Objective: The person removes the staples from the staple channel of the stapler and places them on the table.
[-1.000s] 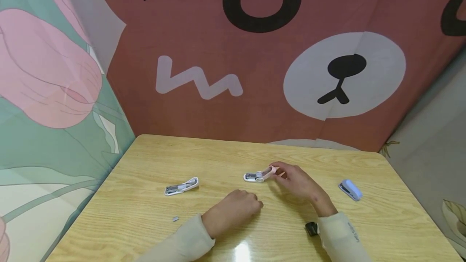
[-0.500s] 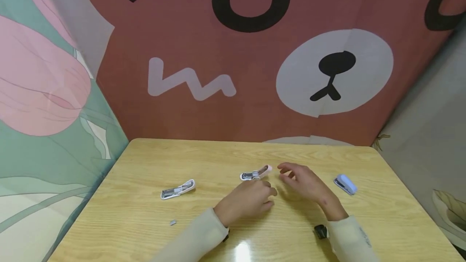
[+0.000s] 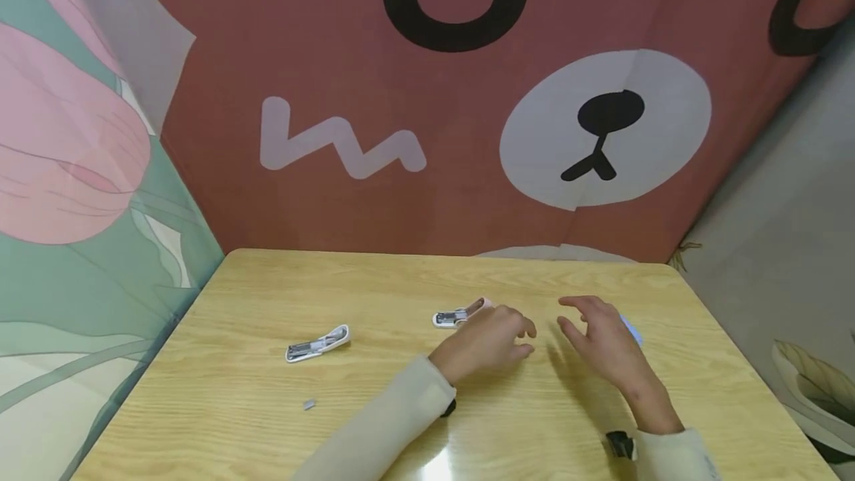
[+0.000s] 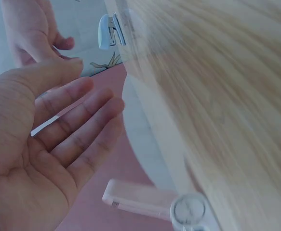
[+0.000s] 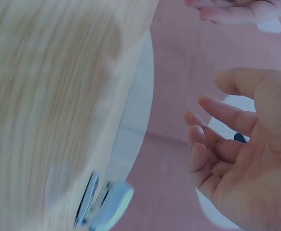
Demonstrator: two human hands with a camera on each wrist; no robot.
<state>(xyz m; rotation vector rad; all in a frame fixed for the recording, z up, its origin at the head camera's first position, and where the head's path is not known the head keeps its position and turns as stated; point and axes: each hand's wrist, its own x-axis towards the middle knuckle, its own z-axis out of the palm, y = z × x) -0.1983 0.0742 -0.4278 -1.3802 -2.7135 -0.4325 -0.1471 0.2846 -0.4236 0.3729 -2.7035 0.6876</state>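
Note:
My left hand (image 3: 487,341) is above the middle of the table, fingers relaxed and holding nothing. Just behind it lies a pink-and-white stapler (image 3: 449,318), its top swung open and partly hidden by the hand; its pink lid (image 4: 140,195) shows in the left wrist view. Over the right side, my right hand (image 3: 609,346) hovers with loosely bent fingers and nothing in them. Past that hand a light blue stapler (image 3: 631,329) peeks out, mostly covered in the head view. The right wrist view shows this blue stapler (image 5: 112,204) near the bottom, apart from the fingers.
A white stapler (image 3: 317,345), folded open, lies on the left part of the wooden table (image 3: 220,392). In front of it is a small grey strip of staples (image 3: 309,404). A printed cloth (image 3: 320,214) hangs behind the table's back edge.
The right hand has let go of the pink stapler and moved right, toward the blue one. My left hand has moved right and lifted its fingers out. The pink stapler stays open on the table.

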